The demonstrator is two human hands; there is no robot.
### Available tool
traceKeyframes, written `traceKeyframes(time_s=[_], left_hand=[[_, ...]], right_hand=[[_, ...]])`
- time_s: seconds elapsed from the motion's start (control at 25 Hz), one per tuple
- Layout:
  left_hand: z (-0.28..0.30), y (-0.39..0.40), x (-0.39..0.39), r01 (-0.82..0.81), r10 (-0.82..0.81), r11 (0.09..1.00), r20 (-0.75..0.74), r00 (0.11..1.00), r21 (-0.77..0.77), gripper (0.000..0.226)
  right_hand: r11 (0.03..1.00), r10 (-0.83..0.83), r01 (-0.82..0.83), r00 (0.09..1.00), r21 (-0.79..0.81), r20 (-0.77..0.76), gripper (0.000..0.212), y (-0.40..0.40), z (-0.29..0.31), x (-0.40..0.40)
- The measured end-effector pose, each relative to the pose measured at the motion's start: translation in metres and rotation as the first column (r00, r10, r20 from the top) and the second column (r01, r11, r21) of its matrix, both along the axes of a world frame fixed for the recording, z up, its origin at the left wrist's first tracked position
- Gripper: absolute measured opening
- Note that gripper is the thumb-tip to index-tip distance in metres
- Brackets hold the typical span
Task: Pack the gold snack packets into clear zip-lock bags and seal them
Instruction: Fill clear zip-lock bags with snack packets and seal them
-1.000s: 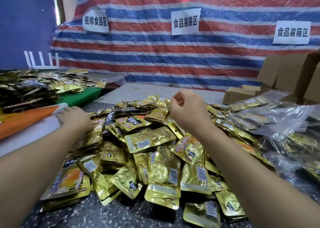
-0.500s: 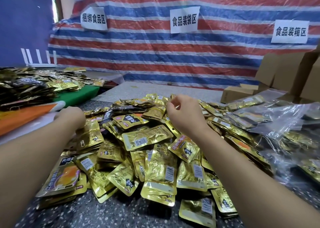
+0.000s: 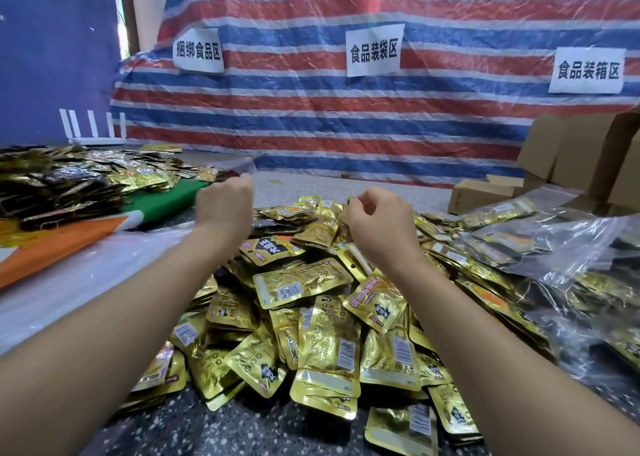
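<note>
Both grips curl — left hand [image 3: 224, 202] and right hand [image 3: 378, 220] raised over gold packets [image 3: 304, 284], contents unclear.

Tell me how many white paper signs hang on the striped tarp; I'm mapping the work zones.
3. The left sign hangs above the far packet pile, the middle sign above the two hands, and the right sign above the cardboard boxes. None looks hidden.
</note>
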State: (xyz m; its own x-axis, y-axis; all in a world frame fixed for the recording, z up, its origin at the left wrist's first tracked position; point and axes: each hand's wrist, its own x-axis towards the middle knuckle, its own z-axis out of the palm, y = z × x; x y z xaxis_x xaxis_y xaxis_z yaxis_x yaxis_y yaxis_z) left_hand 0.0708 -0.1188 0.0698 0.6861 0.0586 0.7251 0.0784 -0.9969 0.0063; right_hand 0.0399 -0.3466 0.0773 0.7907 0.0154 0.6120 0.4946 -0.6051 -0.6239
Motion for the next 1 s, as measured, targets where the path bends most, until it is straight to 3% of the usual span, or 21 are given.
traceKeyframes(time_s=[0.08, 0.2, 0.36, 0.52, 0.76, 0.88, 1.0], left_hand=[[0.008, -0.038, -0.011, 0.224, -0.219, 0.974, 0.146, 0.965, -0.020, 0.016], [0.012, -0.090, -0.033, 0.563, -0.498, 0.824, 0.399, 0.770, -0.057, 0.018], [0.002, -0.140, -0.057, 0.756, -0.583, 0.642, 0.562, 0.587, -0.124, 0.011], [-0.033, -0.162, -0.065, 0.826, -0.668, 0.547, 0.525, 0.528, -0.135, 0.013], [-0.060, -0.166, -0.070, 0.792, -0.695, 0.530, 0.380, 0.611, -0.303, 0.014], [-0.059, -0.157, -0.074, 0.790, -0.747, 0.518, 0.276, 0.604, -0.327, 0.016], [-0.059, -0.157, -0.081, 0.756, -0.798, 0.552, 0.039, 0.601, -0.351, 0.037]], right_hand=[[0.998, 0.005, -0.003, 1.000, 0.059, -0.025, 0.024, 0.000, 0.004, -0.001], [0.979, 0.028, -0.010, 0.996, 0.201, -0.085, 0.031, -0.012, 0.008, 0.001], [0.875, 0.154, -0.042, 0.969, 0.482, -0.195, 0.049, -0.038, 0.008, -0.005], [0.790, 0.166, 0.053, 0.940, 0.611, -0.297, 0.052, -0.069, -0.005, -0.019], [0.702, 0.280, 0.109, 0.866, 0.704, -0.414, 0.028, -0.084, -0.038, -0.035], [0.716, 0.306, 0.120, 0.831, 0.688, -0.464, 0.025, -0.088, -0.050, -0.039], [0.789, 0.283, 0.048, 0.857, 0.613, -0.432, 0.030, -0.089, -0.054, -0.040]])
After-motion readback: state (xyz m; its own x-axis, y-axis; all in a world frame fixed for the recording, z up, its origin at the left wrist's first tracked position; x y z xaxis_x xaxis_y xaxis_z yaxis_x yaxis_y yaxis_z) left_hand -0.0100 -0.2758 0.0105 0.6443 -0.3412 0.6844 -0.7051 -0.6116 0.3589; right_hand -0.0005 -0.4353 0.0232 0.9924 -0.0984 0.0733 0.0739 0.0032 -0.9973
